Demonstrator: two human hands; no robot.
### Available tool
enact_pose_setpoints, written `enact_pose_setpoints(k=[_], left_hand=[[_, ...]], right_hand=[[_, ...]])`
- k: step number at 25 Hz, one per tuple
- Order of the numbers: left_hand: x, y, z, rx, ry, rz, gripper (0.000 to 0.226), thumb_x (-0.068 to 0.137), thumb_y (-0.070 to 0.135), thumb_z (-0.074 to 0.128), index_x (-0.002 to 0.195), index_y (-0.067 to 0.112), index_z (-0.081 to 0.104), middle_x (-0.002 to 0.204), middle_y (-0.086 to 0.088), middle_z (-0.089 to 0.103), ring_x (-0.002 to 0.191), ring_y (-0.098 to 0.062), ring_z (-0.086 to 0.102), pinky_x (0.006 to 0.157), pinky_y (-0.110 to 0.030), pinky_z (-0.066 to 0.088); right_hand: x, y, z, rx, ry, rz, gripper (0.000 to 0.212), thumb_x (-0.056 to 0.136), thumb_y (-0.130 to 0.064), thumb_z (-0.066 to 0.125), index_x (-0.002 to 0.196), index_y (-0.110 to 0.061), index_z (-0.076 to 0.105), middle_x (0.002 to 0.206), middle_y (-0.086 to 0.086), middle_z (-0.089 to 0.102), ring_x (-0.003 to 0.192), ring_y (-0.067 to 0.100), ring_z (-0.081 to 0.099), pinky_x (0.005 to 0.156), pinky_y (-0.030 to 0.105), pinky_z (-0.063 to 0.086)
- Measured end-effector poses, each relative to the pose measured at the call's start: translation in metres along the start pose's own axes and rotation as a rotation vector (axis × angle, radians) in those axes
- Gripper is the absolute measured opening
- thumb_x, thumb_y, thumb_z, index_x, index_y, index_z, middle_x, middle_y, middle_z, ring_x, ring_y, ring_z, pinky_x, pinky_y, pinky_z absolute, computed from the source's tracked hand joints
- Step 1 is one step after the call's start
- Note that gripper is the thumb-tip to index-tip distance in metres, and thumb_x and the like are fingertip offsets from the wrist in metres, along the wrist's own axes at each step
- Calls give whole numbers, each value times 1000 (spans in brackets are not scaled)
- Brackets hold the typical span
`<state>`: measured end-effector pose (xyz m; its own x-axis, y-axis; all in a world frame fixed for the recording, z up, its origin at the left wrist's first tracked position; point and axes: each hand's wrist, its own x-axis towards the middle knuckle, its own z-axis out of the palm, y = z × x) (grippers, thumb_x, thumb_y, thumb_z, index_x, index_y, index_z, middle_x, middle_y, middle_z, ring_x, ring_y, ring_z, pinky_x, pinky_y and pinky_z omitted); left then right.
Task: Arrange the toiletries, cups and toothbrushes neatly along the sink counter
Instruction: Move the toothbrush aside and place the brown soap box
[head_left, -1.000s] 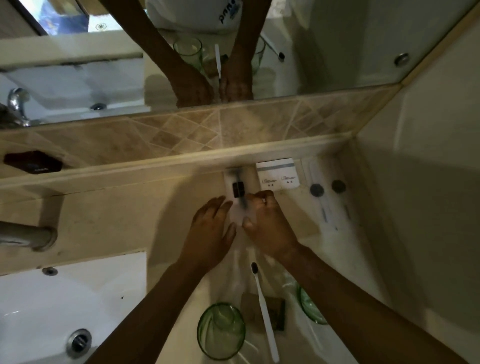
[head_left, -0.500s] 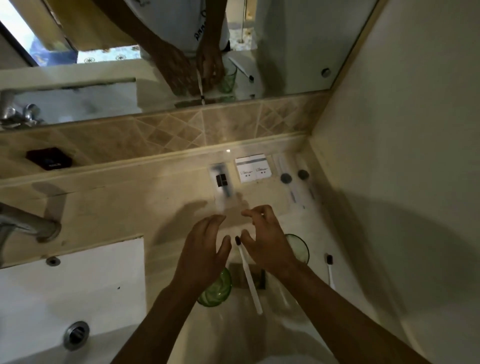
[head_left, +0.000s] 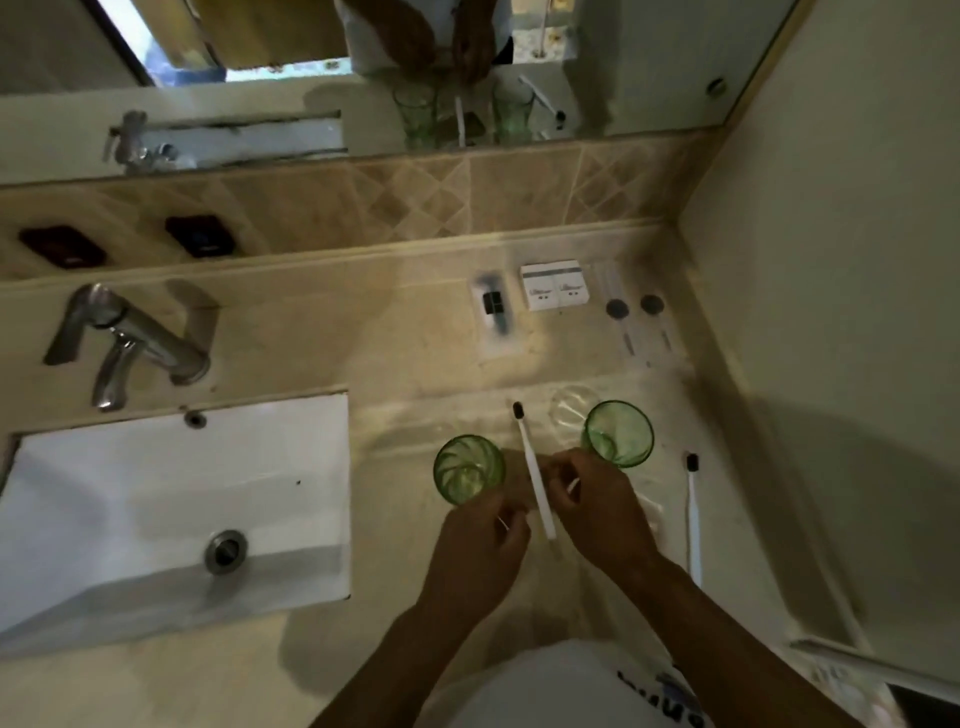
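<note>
Both hands have drawn back from the wrapped items along the upper right of the frame to the lower centre, where they now meet over a white toothbrush (head_left: 532, 470) lying between two green cups. A second ago they were pressed around the clear packet with a dark razor-like item (head_left: 494, 312), which now lies flat by itself beside the white box (head_left: 555, 285) and two dark-capped sachets (head_left: 631, 307). That back row looks settled; by this reading, attention has turned to the cups and brushes.

The left hand (head_left: 475, 553) has its fingers curled, with a thin pale sliver at the fingertips; whether it pinches the toothbrush handle or something else cannot be told. The right hand (head_left: 597, 512) is curled too, fingertips at the handle's middle, apparently pinching it.

The toothbrush runs almost straight up the frame, its dark bristle head toward the back wall and tilted slightly left, its tail toward the person. The left cup (head_left: 469, 469) stands just left of it, the right cup (head_left: 618, 434) just right and a little higher. A second toothbrush (head_left: 692, 512) lies near the right wall, roughly parallel, head also pointing up-frame. The sink basin (head_left: 171, 499) fills the lower left.
</note>
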<state>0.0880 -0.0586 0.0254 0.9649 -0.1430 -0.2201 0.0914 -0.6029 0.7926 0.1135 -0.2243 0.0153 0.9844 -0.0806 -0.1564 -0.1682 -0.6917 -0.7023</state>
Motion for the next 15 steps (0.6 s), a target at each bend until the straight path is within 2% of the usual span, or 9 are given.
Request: enact_pose_setpoints(k=[2, 5, 7, 9, 12, 15], left_hand=[[-11, -12, 12, -52, -56, -112, 12, 91, 23, 61, 95, 22, 73, 84, 7, 73, 74, -6, 67, 75, -36, 57], [-16, -25, 22, -76, -133, -191, 15, 92, 25, 61, 103, 24, 71, 89, 9, 73, 79, -5, 68, 79, -33, 56], [-16, -30, 27, -58, -189, -220, 19, 93, 27, 61, 110, 26, 68, 93, 12, 70, 83, -5, 68, 81, -30, 56], [-14, -35, 32, -84, -232, -271, 23, 92, 28, 60, 114, 28, 66, 94, 12, 68, 85, -8, 69, 83, -33, 57], [-11, -40, 38, -139, -270, -356, 23, 90, 28, 59, 112, 31, 66, 96, 9, 69, 87, -15, 71, 85, -42, 59], [-9, -41, 40, -170, -281, -415, 20, 88, 30, 58, 106, 33, 66, 94, 1, 73, 83, -19, 72, 83, -43, 60]], right_hand=[[-11, 11, 8, -42, -49, 49, 9, 89, -22, 63, 94, -29, 66, 86, -12, 67, 73, 4, 61, 65, 23, 47], [-20, 24, 17, -121, -99, 89, 9, 86, -22, 63, 93, -27, 65, 88, -10, 66, 76, 7, 60, 67, 22, 45], [-20, 28, 20, -152, -112, 102, 11, 85, -23, 62, 95, -27, 64, 91, -9, 64, 82, 10, 60, 72, 26, 48], [-16, 26, 23, -182, -110, 141, 17, 83, -28, 63, 100, -26, 62, 95, -6, 63, 86, 14, 61, 75, 33, 51], [-6, 20, 27, -220, -90, 205, 21, 82, -32, 69, 99, -22, 59, 94, -3, 66, 85, 18, 64, 69, 33, 50], [-4, 19, 32, -283, -79, 183, 24, 83, -32, 71, 99, -19, 58, 94, 1, 69, 86, 22, 66, 66, 31, 48]])
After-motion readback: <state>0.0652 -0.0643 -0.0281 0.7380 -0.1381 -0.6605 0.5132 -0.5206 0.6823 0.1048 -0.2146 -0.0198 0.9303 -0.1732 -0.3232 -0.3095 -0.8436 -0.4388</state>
